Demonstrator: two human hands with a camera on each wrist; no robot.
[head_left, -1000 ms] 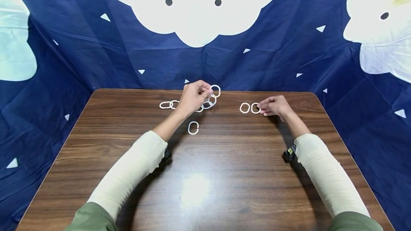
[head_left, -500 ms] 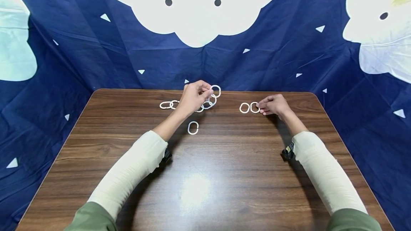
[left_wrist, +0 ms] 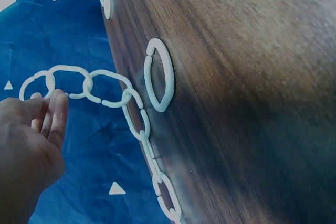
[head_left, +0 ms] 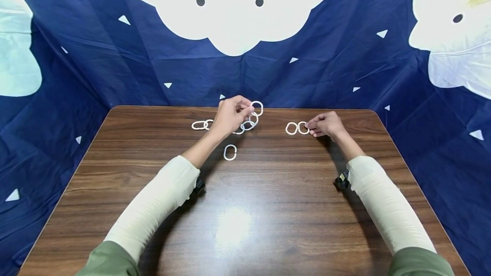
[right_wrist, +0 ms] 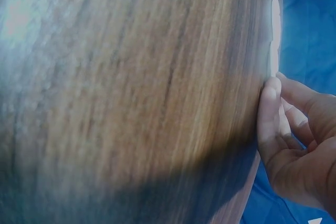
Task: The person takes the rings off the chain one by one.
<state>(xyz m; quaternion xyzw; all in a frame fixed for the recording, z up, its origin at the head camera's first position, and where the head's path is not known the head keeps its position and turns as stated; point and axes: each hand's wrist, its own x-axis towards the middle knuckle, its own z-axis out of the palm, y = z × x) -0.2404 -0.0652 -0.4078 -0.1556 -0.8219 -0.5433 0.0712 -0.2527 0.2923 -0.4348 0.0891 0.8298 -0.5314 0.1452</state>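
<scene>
My left hand (head_left: 229,117) pinches the end link of a white plastic chain (left_wrist: 68,67) between thumb and fingers, raised at the table's far edge. From there the chain hangs down and runs left behind the hand, lying along the tabletop. Toward the right, my right hand (head_left: 327,125) pinches a white oval link (head_left: 303,134) by its right side, low at the table. A second white link (head_left: 286,128) lies just left of that one, their edges close together. In the right wrist view both links appear edge-on beyond the fingertips (right_wrist: 271,85).
One separate white link (head_left: 224,152) lies on the brown wooden table (head_left: 268,208), nearer than the chain. A blue cloth backdrop (head_left: 245,80) with white clouds and triangles rises right behind the table's far edge and along both sides.
My right hand has slid slightly left with its link, bringing it closer to the neighbouring link. The left hand stays in place, holding up the chain end.
</scene>
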